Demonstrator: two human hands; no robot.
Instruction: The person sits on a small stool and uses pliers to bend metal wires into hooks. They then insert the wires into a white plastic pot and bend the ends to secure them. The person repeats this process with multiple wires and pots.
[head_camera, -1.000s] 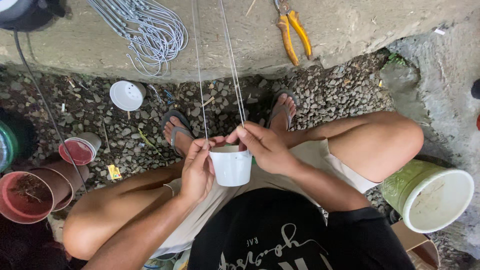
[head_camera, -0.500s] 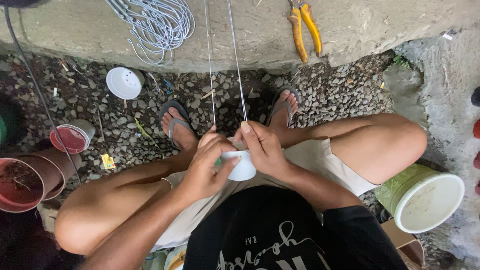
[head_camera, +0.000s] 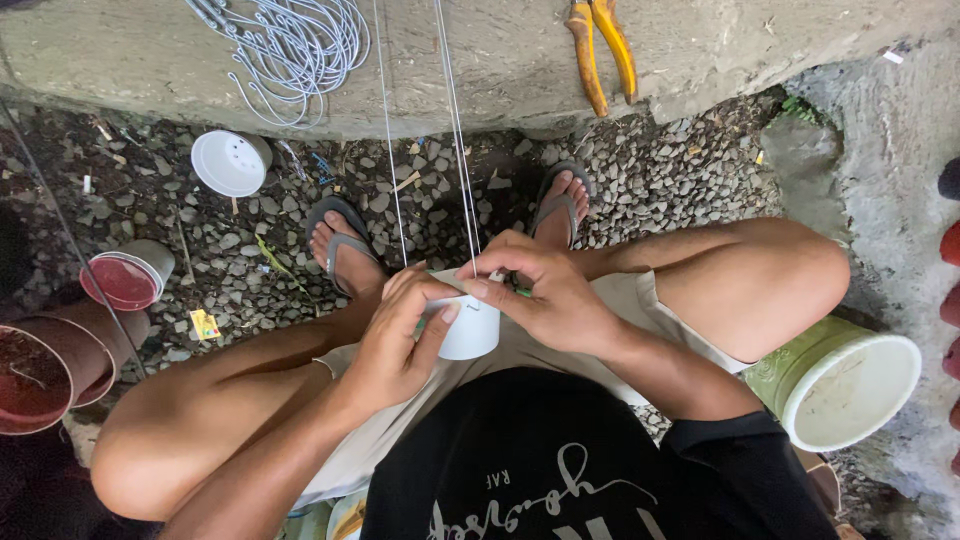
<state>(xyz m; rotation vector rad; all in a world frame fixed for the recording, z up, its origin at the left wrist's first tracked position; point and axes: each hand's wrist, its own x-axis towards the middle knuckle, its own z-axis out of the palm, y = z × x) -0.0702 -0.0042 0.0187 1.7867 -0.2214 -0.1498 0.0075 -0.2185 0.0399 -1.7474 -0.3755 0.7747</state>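
I sit crouched over gravel with a small white plastic pot (head_camera: 472, 332) between my knees. My left hand (head_camera: 400, 335) wraps around the pot's left side, fingers curled over its rim. My right hand (head_camera: 540, 290) pinches at the rim's top right, where thin white wires (head_camera: 455, 130) rise straight up from the pot and out of view. The pot's mouth is mostly hidden by my fingers.
A concrete ledge (head_camera: 500, 70) ahead carries a bundle of white wire hooks (head_camera: 290, 50) and yellow-handled pliers (head_camera: 600, 45). Another white pot (head_camera: 228, 162) lies on the gravel. Red pots (head_camera: 125, 280) stand at left, a green bucket (head_camera: 840, 385) at right.
Both hands have closed in over the pot's rim, hiding its mouth, and the pot sits a little lower between my knees. The view has shifted slightly left.
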